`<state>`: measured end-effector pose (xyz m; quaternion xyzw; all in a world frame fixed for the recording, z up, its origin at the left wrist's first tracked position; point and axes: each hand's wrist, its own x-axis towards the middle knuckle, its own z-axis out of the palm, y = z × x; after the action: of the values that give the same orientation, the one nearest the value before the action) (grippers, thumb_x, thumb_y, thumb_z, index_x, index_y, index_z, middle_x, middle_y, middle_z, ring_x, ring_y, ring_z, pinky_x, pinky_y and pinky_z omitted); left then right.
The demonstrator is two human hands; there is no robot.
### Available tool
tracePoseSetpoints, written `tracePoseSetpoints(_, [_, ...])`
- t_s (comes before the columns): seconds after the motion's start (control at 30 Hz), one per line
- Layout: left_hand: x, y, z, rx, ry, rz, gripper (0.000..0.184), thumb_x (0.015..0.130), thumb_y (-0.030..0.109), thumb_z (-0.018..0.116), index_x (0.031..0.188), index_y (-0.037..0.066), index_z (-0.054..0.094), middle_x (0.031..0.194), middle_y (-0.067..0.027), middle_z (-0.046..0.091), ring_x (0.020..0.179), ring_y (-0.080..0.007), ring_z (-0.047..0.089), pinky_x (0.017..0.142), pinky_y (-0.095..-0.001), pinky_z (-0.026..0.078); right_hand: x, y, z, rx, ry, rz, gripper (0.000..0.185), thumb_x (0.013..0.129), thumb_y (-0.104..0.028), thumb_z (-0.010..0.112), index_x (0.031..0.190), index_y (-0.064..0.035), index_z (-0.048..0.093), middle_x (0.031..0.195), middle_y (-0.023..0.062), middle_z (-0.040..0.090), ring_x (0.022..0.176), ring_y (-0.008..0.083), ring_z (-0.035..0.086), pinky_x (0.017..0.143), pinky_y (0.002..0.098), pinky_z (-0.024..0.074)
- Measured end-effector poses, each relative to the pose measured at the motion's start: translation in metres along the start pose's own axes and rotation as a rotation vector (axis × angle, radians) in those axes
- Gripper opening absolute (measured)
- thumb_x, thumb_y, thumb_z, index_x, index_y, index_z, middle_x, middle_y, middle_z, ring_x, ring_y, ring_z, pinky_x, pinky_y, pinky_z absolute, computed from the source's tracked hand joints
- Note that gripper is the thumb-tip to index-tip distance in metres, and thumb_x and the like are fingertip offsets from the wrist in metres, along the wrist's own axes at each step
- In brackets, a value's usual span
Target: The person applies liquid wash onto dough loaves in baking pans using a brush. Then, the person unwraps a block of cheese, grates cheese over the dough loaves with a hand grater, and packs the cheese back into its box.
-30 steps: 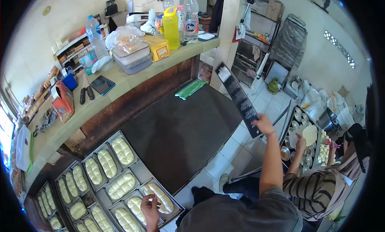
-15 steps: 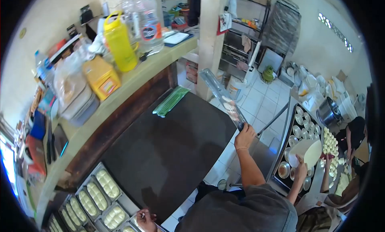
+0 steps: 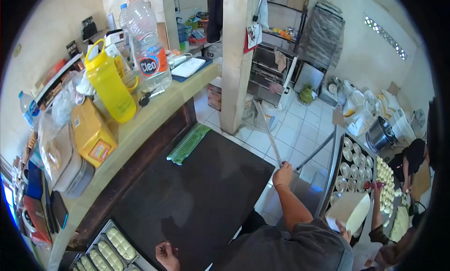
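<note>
My right hand [image 3: 283, 175] is closed around the near end of a long thin metal lid [image 3: 267, 130], seen almost edge-on over the white floor tiles. Low in the view, my left hand [image 3: 167, 255] hovers over the near edge of the dark tabletop [image 3: 197, 186], its fingers loosely curled and slightly apart, with nothing visible in them. Left of that hand, metal tins hold pale scored dough [image 3: 120, 243]. A green patterned packet [image 3: 189, 143] lies on the far part of the dark tabletop.
A raised ledge [image 3: 105, 172] on the left carries a yellow bottle [image 3: 108, 86], a Cleo water bottle [image 3: 149, 53] and a yellow box [image 3: 92, 132]. A pillar [image 3: 235, 60] stands beyond the table. At right, people work beside round tins [image 3: 354, 165] and dough pieces [image 3: 385, 184].
The view has swung right, and the dough tins have slid toward the lower left. The metal lid has turned from its broad face to edge-on. My left hand is away from the tins.
</note>
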<state>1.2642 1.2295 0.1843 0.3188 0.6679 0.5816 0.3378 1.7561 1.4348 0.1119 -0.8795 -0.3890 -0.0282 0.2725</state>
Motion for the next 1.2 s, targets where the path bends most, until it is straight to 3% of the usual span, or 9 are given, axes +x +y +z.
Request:
tracePoseSetpoints(0.27, [0.044, -0.032, 0.191, 0.185, -0.033, 0.075, 0.019, 0.092, 0.02, 0.065, 0.099, 0.002, 0.064, 0.083, -0.0075, 0.065, 0.067, -0.016, 0.06, 0.058, -0.0325, 0.049, 0.177, -0.02, 0.066, 0.05, 0.349, -0.517, 0.03, 0.077, 0.001, 0.053, 0.107, -0.003, 0.055, 0.107, 0.018, 0.057, 0.101, 0.0361, 0.054, 0.093, 0.0457, 0.0393])
tracePoseSetpoints(0.33, [0.038, -0.022, 0.262, -0.09, 0.03, -0.139, 0.011, 0.092, 0.011, 0.063, 0.097, 0.002, 0.059, 0.081, -0.0058, 0.064, 0.058, -0.0122, 0.061, 0.049, -0.0236, 0.047, 0.234, -0.03, 0.081, 0.099, 0.314, -0.597, 0.032, 0.076, 0.002, 0.054, 0.107, -0.0032, 0.055, 0.108, 0.0179, 0.057, 0.101, 0.0361, 0.054, 0.093, 0.0455, 0.0391])
tracePoseSetpoints(0.43, [0.045, 0.021, 0.37, -0.058, -0.052, -0.223, 0.01, 0.093, 0.01, 0.063, 0.098, 0.002, 0.06, 0.08, -0.0049, 0.063, 0.059, -0.0099, 0.06, 0.051, -0.0229, 0.047, 0.303, -0.04, 0.083, 0.18, 0.307, -0.704, 0.034, 0.074, 0.004, 0.055, 0.107, -0.0038, 0.054, 0.108, 0.0177, 0.057, 0.101, 0.036, 0.054, 0.093, 0.0453, 0.0388])
tracePoseSetpoints(0.67, [0.083, 0.064, 0.511, -0.05, -0.235, -0.114, 0.011, 0.094, 0.012, 0.062, 0.098, 0.003, 0.06, 0.076, -0.0041, 0.062, 0.058, -0.0106, 0.06, 0.049, -0.0227, 0.045, 0.387, -0.042, 0.097, 0.316, 0.186, -0.767, 0.034, 0.073, 0.005, 0.053, 0.106, -0.0038, 0.053, 0.109, 0.0177, 0.057, 0.103, 0.0364, 0.053, 0.091, 0.0457, 0.0412])
tracePoseSetpoints(0.7, [0.085, 0.064, 0.52, -0.062, -0.247, -0.093, 0.011, 0.093, 0.012, 0.063, 0.098, 0.003, 0.06, 0.075, -0.0041, 0.062, 0.058, -0.0104, 0.06, 0.049, -0.0227, 0.044, 0.383, -0.032, 0.1, 0.299, 0.189, -0.749, 0.034, 0.073, 0.005, 0.053, 0.106, -0.0038, 0.053, 0.109, 0.0177, 0.057, 0.103, 0.0364, 0.053, 0.091, 0.0457, 0.0412])
tracePoseSetpoints(0.77, [0.092, 0.065, 0.546, -0.105, -0.311, -0.043, 0.012, 0.093, 0.014, 0.063, 0.097, 0.003, 0.06, 0.074, -0.004, 0.062, 0.057, -0.0102, 0.059, 0.048, -0.0225, 0.044, 0.382, -0.011, 0.106, 0.187, -0.28, -0.581, 0.029, 0.079, 0.002, 0.05, 0.107, -0.005, 0.053, 0.11, 0.0196, 0.057, 0.102, 0.038, 0.056, 0.085, 0.0465, 0.0464])
tracePoseSetpoints(0.9, [0.077, 0.034, 0.575, 0.039, -0.342, -0.17, 0.01, 0.094, 0.012, 0.061, 0.097, 0.002, 0.06, 0.068, -0.0036, 0.061, 0.057, -0.0091, 0.059, 0.05, -0.0227, 0.045, 0.376, 0.07, 0.124, -0.084, -0.652, -0.383, 0.021, 0.086, -0.015, 0.051, 0.103, -0.0061, 0.058, 0.099, 0.0193, 0.066, 0.09, 0.0413, 0.064, 0.076, 0.0507, 0.0521])
tracePoseSetpoints(1.13, [0.052, -0.003, 0.678, 0.255, -0.457, -0.269, 0.024, 0.091, 0.021, 0.066, 0.096, -0.002, 0.061, 0.068, -0.0084, 0.064, 0.055, -0.0145, 0.063, 0.049, -0.026, 0.049, 0.501, 0.233, 0.172, -0.274, -0.931, 0.092, 0.027, 0.075, -0.021, 0.061, 0.094, -0.0062, 0.073, 0.1, 0.0215, 0.069, 0.097, 0.0356, 0.067, 0.083, 0.0444, 0.0541])
tracePoseSetpoints(1.2, [0.069, -0.014, 0.73, 0.687, -0.633, 0.032, 0.031, 0.089, 0.027, 0.067, 0.102, 0.0, 0.062, 0.081, -0.0099, 0.066, 0.068, -0.0201, 0.063, 0.061, -0.0374, 0.051, 0.559, 0.277, 0.195, -0.247, -0.946, 0.169, 0.028, 0.073, -0.021, 0.063, 0.095, -0.0063, 0.074, 0.102, 0.0213, 0.069, 0.097, 0.0351, 0.067, 0.084, 0.043, 0.0541])
